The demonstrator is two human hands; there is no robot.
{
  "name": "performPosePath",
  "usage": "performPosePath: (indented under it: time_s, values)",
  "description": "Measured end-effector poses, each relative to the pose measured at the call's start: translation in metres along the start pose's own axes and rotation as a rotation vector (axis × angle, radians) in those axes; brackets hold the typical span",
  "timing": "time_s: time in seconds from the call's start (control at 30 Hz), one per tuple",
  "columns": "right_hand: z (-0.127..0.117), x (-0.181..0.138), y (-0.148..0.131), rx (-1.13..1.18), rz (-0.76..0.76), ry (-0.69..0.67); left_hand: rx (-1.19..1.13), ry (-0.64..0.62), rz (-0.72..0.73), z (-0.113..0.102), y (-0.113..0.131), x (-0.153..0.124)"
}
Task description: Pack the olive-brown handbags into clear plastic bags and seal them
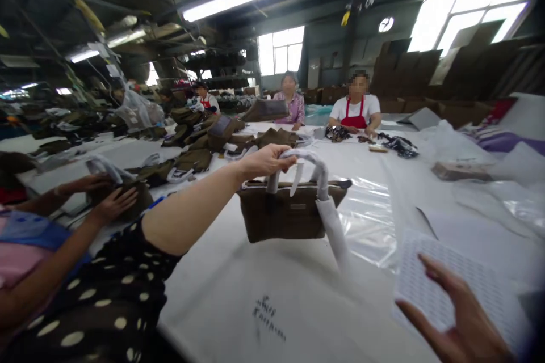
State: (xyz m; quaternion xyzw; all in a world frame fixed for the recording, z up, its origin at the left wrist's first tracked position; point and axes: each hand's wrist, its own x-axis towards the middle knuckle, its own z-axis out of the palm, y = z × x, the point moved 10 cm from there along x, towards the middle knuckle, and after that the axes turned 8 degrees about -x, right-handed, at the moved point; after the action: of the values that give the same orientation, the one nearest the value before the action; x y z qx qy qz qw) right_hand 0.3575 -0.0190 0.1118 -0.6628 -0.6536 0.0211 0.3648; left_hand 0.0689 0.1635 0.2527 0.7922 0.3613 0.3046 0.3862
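My left hand (266,161) is closed round the white-wrapped handles of a brown handbag (285,215) and holds it up above the white table (221,272). One wrapped handle hangs down at the bag's right. My right hand (455,312) is at the lower right with fingers spread, touching a white sheet with a dotted pattern (451,286) that lies on the table. A white bag or cloth with dark printed lettering (268,315) lies below the handbag.
A co-worker's hands (108,198) at the left hold another brown bag. A heap of brown bags (204,142) lies mid-table. Clear plastic sheets (468,181) spread at the right. Several people sit at the far end, one in a red apron (355,110).
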Motion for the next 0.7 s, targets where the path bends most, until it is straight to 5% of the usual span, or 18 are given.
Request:
performPosePath:
  time_s: [0.1, 0.2, 0.3, 0.4, 0.53, 0.7]
  values:
    - [-0.010, 0.027, -0.031, -0.058, -0.152, 0.006, -0.070, -0.187, 0.015, 0.071, 0.012, -0.024]
    - [0.018, 0.025, -0.052, -0.046, -0.238, -0.190, -0.183, -0.330, 0.025, 0.135, 0.020, -0.054]
    - [0.047, -0.003, -0.041, -0.009, -0.177, -0.391, -0.324, -0.523, -0.030, 0.178, 0.023, -0.086]
    - [0.047, -0.031, -0.030, 0.062, -0.173, -0.368, -0.495, -0.702, -0.119, 0.184, 0.013, -0.111]
    - [0.031, -0.046, -0.034, 0.102, -0.256, -0.256, -0.500, -0.619, -0.318, 0.159, -0.042, -0.120]
    - [0.029, -0.045, -0.040, 0.066, -0.255, -0.213, -0.323, -0.687, -0.590, 0.173, -0.100, -0.150]
